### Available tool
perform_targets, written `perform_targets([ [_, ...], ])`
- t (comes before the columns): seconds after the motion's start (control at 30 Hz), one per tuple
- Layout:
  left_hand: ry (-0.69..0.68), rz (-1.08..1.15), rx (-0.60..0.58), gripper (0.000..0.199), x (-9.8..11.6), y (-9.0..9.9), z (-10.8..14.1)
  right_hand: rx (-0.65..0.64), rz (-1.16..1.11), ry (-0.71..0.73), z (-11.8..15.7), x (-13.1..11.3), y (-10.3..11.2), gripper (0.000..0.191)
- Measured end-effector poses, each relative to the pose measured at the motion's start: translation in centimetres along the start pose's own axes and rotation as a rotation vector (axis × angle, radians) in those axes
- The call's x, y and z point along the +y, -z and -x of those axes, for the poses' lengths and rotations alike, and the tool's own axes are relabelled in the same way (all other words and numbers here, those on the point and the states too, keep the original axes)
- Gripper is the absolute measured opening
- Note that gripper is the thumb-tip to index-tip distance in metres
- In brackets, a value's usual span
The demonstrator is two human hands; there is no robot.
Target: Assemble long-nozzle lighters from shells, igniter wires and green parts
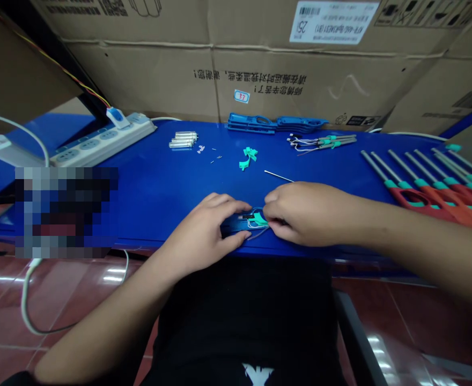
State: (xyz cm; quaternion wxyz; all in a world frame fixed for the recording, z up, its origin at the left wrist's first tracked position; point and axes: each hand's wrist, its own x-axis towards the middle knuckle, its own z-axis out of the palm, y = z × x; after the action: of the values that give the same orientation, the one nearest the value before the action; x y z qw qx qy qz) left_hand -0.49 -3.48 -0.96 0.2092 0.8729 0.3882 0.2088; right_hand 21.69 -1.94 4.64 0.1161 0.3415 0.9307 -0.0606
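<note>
- Black shirt front [244, 321], seen nearest the lens, just behind the edge of the blue workbench [147, 177].
- Left hand [206, 230]: fingers [228, 202] curved over the blue lighter housing [234, 226], pinned flat near the bench edge.
- Right hand [306, 212]: thumb and forefinger [271, 197] closed narrowly on the teal insert [260, 219]; exact grip partly hidden.
- Thin white wire leads [252, 225] looped at the housing, beside the insert.
- Step judged as fitting wired parts into the housing; next move judged to call for tucking the leads in.
- Laid out beyond: spare blue housings [252, 123], teal clips [248, 158], wired assemblies [322, 142], metal cylinders [183, 139], power strip [103, 142].
- Red long-nozzle lighters [433, 193] ranked at right.
</note>
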Motion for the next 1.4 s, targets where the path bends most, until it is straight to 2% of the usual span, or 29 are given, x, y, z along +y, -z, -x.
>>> perform_targets([
  [0.2, -0.034, 0.027, -0.027, 0.033, -0.1, -0.1, 0.0, 0.033, 0.019, -0.007, 0.4, 0.0, -0.4, 0.016],
  [0.5, -0.01, 0.048, -0.095, 0.035, -0.2, 0.1, -0.1, -0.028, 0.061, 0.014, 0.1, -0.7, -0.7, 0.019],
  [0.63, -0.006, 0.053, -0.094, 0.034, -0.3, 0.0, -0.2, 0.016, -0.021, 0.092, 0.2, 0.2, -1.2, 0.018],
  [0.73, -0.007, 0.053, -0.102, 0.034, -0.4, 0.0, -0.3, 0.094, -0.192, 0.12, 0.2, 1.0, -1.5, 0.019],
  [0.83, -0.012, 0.055, -0.118, 0.034, -0.5, 0.1, -0.4, 0.109, -0.346, 0.063, 0.0, 1.2, -1.5, 0.02],
  [0.97, -0.004, 0.081, -0.118, 0.033, -0.6, 0.0, -0.7, 0.03, -0.447, -0.092, -0.3, 0.8, -1.2, 0.019],
  [1.2, 0.02, 0.088, -0.129, 0.039, -0.7, -0.1, -1.0, 0.034, -0.42, -0.297, -0.9, -0.4, -1.3, 0.014],
  [1.4, 0.023, 0.094, -0.124, 0.04, -0.8, 0.0, -1.1, 0.056, -0.393, -0.321, -1.0, -0.8, -1.5, 0.015],
])
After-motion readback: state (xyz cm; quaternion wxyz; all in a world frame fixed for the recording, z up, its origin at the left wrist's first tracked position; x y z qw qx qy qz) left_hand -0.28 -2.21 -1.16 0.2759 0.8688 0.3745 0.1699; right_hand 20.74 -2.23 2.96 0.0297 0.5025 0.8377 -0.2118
